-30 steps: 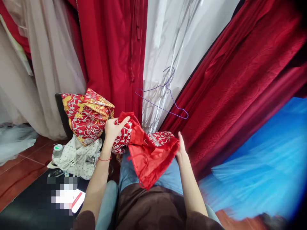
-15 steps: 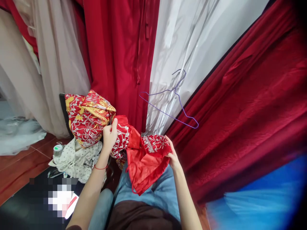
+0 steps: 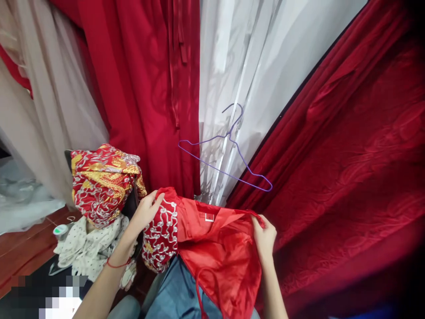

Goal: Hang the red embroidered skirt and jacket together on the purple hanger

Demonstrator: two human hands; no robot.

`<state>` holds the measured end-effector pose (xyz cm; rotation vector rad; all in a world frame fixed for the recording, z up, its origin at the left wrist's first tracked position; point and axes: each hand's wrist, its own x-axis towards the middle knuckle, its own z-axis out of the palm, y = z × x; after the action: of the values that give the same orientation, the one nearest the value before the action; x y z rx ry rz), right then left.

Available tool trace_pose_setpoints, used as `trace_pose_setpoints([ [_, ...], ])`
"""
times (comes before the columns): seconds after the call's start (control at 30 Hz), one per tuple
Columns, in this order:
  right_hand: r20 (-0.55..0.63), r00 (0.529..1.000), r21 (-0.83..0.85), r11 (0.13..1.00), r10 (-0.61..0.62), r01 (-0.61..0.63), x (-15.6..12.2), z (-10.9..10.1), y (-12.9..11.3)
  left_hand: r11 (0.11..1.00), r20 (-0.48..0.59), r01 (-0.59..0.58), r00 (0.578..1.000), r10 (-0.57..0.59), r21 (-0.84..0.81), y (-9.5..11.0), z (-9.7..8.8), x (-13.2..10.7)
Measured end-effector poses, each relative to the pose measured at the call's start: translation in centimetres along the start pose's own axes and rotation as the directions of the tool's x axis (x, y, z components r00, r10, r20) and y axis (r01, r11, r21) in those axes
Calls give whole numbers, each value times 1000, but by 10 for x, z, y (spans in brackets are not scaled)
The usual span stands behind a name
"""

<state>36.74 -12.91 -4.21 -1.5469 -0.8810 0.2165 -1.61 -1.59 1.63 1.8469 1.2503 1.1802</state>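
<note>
Red garment [image 3: 229, 257] is spread out over the person's lap, in the head view, with one hand on each side of it. Its top edge makes a long line from the left hand [image 3: 146, 215] to the right hand [image 3: 266, 235], so the long way goes from side to side. Both hands are touching it, so neither one is nearer. The left grip is closed on the edge by the silver swirls, thumb on top (the other fingers are mostly hidden). The right grip pinches the other end of the edge. Between them the shiny inside shows, with a little white square mark [image 3: 209, 217] near the top. A red cord [image 3: 199, 288] hangs down the front. Below is the blue cloth [image 3: 186, 288] of the person's pants.

Past the top edge is a purple hanger [image 3: 229, 134] with nothing on it, in front of the white cloth [image 3: 217, 53]. I can't tell what holds it up.

Off to the left sits a red and gold bundle [image 3: 102, 177], with a dotted cloth [image 3: 84, 241] just under it. A small jar [image 3: 61, 231] with a green and white lid stands beside that cloth. I can't tell what is in the jar.
</note>
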Motion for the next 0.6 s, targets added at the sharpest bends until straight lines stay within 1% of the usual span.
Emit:
trace_pose_setpoints([
  [0.07, -44, 999, 5, 1000, -26, 26, 17, -13, -14, 1000, 3, -11, 1000, 11, -17, 2, 3, 22],
  [0.1, -73, 997, 30, 999, -39, 42, 26, -20, -23, 999, -1, -31, 1000, 31, -34, 6, 7, 33],
  [0.13, -112, 992, 59, 996, -54, 61, 35, -28, -32, 997, -9, -58, 998, 58, -47, 14, 11, 44],
  [0.2, -202, 975, 104, 988, -92, 115, 51, -44, -55, 992, -29, -122, 992, 121, -45, 38, 24, 61],
  [0.27, -329, 934, 113, 976, -142, 188, 62, -58, -78, 983, -75, -182, 981, 181, -8, 71, 37, 71],
  [0.33, -459, 867, 84, 962, -193, 258, 66, -70, -98, 966, -131, -258, 958, 255, -12, 103, 48, 75],
  [0.4, -543, 806, 38, 952, -236, 305, 64, -76, -111, 946, -164, -325, 933, 319, -11, 125, 55, 77],
  [0.43, -558, 790, 14, 949, -254, 316, 62, -78, -113, 940, -169, -341, 926, 338, 10, 130, 56, 78],
  [0.47, -552, 789, -7, 948, -270, 319, 59, -78, -114, 938, -158, -343, 925, 346, 46, 131, 57, 79],
  [0.5, -519, 806, -30, 948, -285, 316, 57, -77, -112, 940, -134, -329, 931, 339, 91, 127, 57, 81],
  [0.53, -456, 837, -56, 949, -302, 311, 56, -76, -108, 943, -99, -304, 943, 318, 135, 118, 56, 84],
  [0.57, -357, 880, -83, 949, -313, 305, 56, -74, -102, 947, -51, -273, 957, 285, 169, 106, 55, 88],
  [0.6, -229, 922, -102, 950, -312, 296, 58, -71, -95, 952, 9, -241, 970, 244, 189, 92, 55, 92],
])
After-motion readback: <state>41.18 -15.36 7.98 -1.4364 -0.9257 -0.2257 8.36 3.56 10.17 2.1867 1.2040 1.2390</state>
